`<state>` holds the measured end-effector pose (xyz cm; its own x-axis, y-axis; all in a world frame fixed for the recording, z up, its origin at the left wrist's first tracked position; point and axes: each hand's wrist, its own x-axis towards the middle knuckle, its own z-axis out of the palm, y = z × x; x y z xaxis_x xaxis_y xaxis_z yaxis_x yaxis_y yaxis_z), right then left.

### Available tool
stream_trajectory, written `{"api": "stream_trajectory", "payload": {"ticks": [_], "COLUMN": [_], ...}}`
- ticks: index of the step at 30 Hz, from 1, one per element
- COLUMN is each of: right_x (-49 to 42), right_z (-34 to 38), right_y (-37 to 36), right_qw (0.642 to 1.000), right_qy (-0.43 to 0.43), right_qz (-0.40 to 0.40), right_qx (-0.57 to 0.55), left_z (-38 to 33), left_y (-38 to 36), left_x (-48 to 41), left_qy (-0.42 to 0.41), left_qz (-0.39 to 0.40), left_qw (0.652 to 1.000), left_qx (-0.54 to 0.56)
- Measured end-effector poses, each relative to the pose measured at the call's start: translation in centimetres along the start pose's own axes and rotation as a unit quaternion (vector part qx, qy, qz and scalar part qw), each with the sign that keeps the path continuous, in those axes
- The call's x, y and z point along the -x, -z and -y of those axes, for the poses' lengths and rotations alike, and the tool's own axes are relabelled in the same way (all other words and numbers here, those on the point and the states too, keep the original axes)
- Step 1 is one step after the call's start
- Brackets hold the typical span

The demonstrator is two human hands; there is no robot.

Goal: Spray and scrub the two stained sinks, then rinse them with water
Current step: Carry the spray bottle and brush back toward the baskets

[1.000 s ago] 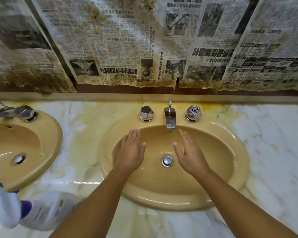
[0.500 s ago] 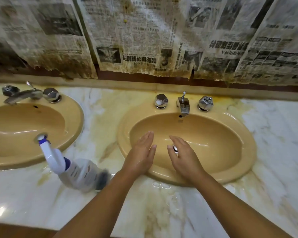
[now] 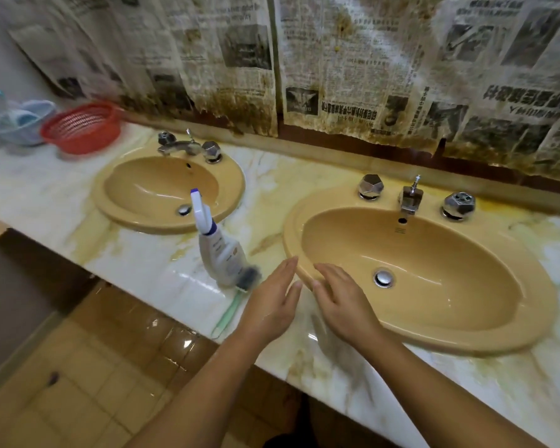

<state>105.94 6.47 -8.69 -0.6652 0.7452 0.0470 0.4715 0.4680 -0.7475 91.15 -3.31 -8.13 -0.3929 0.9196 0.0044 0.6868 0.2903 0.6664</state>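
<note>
I'm hovering left hand [image 3: 269,307] and right hand [image 3: 345,307], flat-fingered and empty, at the right-hand tan oval ceramic sink [image 3: 485,344], judging I should be gripping the white plastic spray bottle [image 3: 220,253], standing just left, by its neck.

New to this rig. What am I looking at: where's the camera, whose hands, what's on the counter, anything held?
No machine: a person works bare-handed. The only camera sits on their head, looking forward and down, so the arms enter from below. The left hand and right hand are open and hold nothing, near the front-left rim of the right sink. The left sink lies further left. On the marble counter between them stands a spray bottle, a green-handled brush lying at its base. Far left sit a red basket and a blue basket. Stained newspaper covers the wall.
</note>
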Motion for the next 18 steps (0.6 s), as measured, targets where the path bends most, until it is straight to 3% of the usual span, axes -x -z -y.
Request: {"api": "stream_trajectory", "payload": {"ticks": [9, 18], "right_x": [1.4, 1.4], "right_z": [4.2, 5.9], "right_y": [-2.7, -4.3], "right_qw": [0.996, 0.990], "right_qy": [0.029, -0.019], "right_qz": [0.051, 0.071], "right_qx": [-0.068, -0.122], "left_z": [1.0, 3.4], "left_y": [3.7, 5.4], "left_x": [5.2, 7.2], "left_qy": [0.072, 0.118], "left_qz": [-0.091, -0.179], "left_qw": [0.993, 0.977], "left_qx": [-0.005, 0.015]}}
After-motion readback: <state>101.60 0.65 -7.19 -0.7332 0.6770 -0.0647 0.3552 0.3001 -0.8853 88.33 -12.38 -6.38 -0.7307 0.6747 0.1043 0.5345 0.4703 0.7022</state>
